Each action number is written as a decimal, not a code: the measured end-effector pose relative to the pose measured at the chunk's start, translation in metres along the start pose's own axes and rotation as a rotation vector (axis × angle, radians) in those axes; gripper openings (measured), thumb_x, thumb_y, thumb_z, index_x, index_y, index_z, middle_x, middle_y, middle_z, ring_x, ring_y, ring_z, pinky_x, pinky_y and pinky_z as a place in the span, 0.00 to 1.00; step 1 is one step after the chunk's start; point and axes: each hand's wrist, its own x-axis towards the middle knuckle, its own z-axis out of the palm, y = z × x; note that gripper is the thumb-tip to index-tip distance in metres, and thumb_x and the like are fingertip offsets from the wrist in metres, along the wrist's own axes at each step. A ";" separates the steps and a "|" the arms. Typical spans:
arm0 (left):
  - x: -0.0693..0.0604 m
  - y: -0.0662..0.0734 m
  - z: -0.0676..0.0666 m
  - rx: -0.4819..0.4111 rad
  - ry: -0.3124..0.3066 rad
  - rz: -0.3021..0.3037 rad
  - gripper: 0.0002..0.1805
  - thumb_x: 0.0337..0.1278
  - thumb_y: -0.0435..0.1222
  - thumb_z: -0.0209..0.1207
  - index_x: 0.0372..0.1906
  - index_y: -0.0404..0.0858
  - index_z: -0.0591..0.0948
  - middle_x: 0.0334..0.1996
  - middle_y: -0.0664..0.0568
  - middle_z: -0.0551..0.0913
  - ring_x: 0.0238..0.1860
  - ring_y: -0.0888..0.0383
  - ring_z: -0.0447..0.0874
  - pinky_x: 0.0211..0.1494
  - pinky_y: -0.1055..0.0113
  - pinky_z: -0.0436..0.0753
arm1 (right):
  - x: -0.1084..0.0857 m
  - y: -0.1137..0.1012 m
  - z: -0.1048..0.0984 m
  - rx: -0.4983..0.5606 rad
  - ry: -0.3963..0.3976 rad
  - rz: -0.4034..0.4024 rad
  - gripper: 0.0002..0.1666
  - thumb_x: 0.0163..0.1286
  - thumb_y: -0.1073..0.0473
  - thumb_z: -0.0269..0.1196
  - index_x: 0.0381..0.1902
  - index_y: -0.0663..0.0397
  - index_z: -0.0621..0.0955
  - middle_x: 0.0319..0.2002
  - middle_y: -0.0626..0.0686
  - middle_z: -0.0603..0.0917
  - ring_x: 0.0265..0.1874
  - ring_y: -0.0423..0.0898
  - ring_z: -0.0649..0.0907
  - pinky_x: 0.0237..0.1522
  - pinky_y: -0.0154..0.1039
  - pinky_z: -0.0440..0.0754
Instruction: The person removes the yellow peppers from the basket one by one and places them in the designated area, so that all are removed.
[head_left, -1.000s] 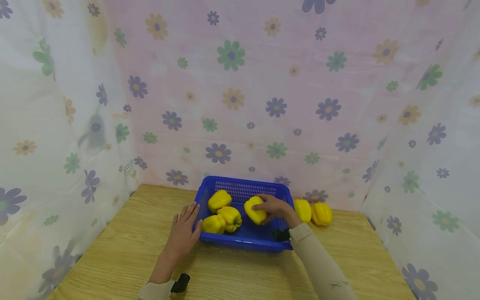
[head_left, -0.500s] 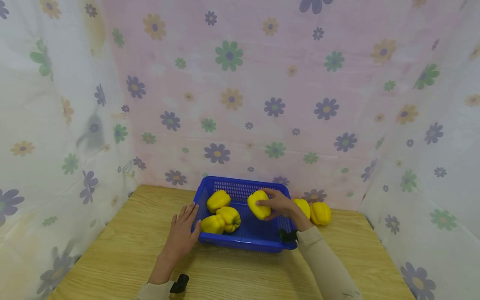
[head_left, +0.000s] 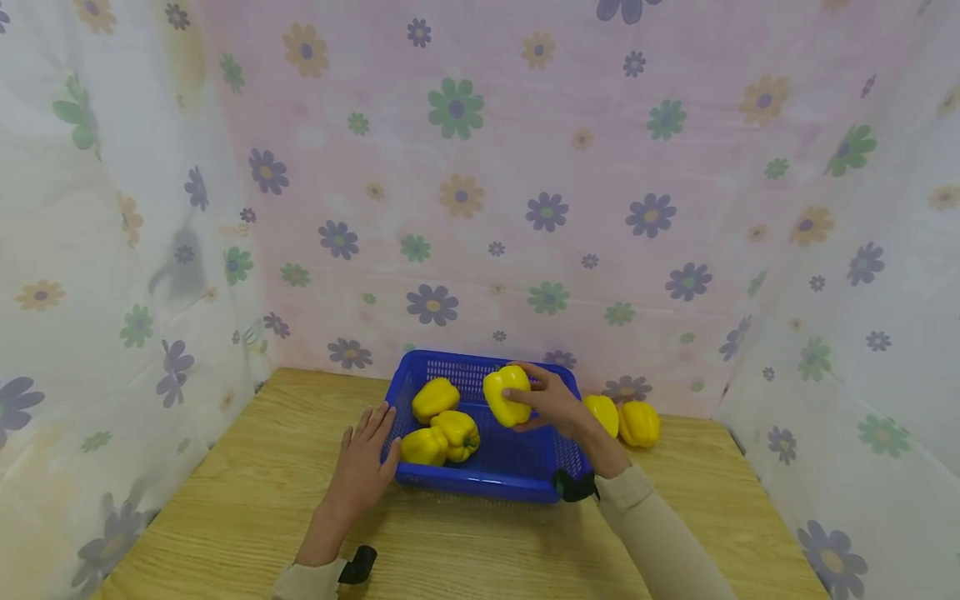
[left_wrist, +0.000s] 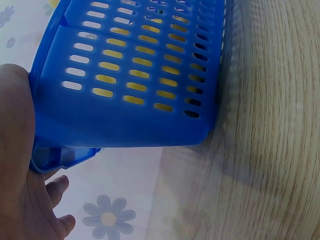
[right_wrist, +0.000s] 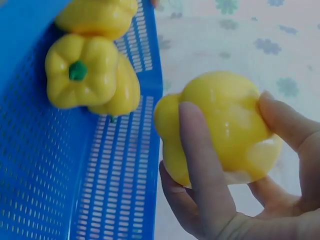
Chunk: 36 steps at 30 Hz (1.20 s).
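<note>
The right hand (head_left: pixel 558 404) grips a yellow bell pepper (head_left: pixel 504 395) above the right half of a blue basket (head_left: pixel 480 485). Seen from the right wrist, fingers and thumb curl round this pepper (right_wrist: pixel 225 125), level with the basket's edge. Three other yellow peppers (head_left: pixel 435 400) lie together at the basket's left end; a green stem shows on one (right_wrist: pixel 82 70). The left hand (head_left: pixel 360 471) rests on the basket's left rim, fingers relaxed. In the left wrist view, the left hand (left_wrist: pixel 20 150) lies along the rim beside the basket's slotted wall (left_wrist: pixel 125 120).
Two more yellow peppers (head_left: pixel 639 424) sit on the wooden table (head_left: pixel 262 483) just right of the basket, one partly hidden by the right arm. Flowered sheets (head_left: pixel 480 167) stand behind and on both sides of the table.
The right hand has lifted the gripped pepper higher, first slightly right, then back left and toward the basket's far side. The left hand stays on the rim.
</note>
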 end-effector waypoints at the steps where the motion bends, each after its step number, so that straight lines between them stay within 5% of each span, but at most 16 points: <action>1: 0.000 0.000 0.000 -0.002 0.001 0.000 0.30 0.78 0.41 0.51 0.76 0.31 0.65 0.77 0.38 0.62 0.78 0.33 0.53 0.75 0.28 0.50 | -0.002 -0.001 0.001 0.004 0.003 -0.010 0.39 0.71 0.56 0.67 0.77 0.49 0.66 0.62 0.70 0.76 0.47 0.57 0.86 0.41 0.57 0.89; 10: 0.000 -0.003 0.001 -0.003 -0.007 -0.004 0.31 0.77 0.41 0.51 0.76 0.31 0.64 0.77 0.37 0.62 0.79 0.34 0.53 0.74 0.28 0.50 | -0.022 0.000 0.003 0.039 0.024 -0.127 0.39 0.74 0.58 0.64 0.79 0.49 0.63 0.64 0.70 0.73 0.50 0.57 0.85 0.44 0.62 0.86; 26: 0.001 -0.002 0.001 0.010 -0.012 -0.006 0.31 0.78 0.41 0.50 0.77 0.31 0.64 0.78 0.38 0.61 0.79 0.34 0.52 0.75 0.29 0.50 | -0.053 0.020 -0.009 0.159 0.128 -0.234 0.37 0.76 0.62 0.60 0.79 0.51 0.62 0.68 0.68 0.69 0.53 0.55 0.84 0.41 0.55 0.89; 36: 0.001 -0.003 0.002 0.009 -0.011 -0.011 0.31 0.78 0.41 0.50 0.77 0.32 0.64 0.78 0.38 0.61 0.79 0.35 0.52 0.75 0.29 0.50 | -0.067 0.046 -0.027 0.200 0.160 -0.392 0.33 0.79 0.65 0.56 0.78 0.46 0.64 0.62 0.50 0.74 0.50 0.43 0.87 0.39 0.49 0.89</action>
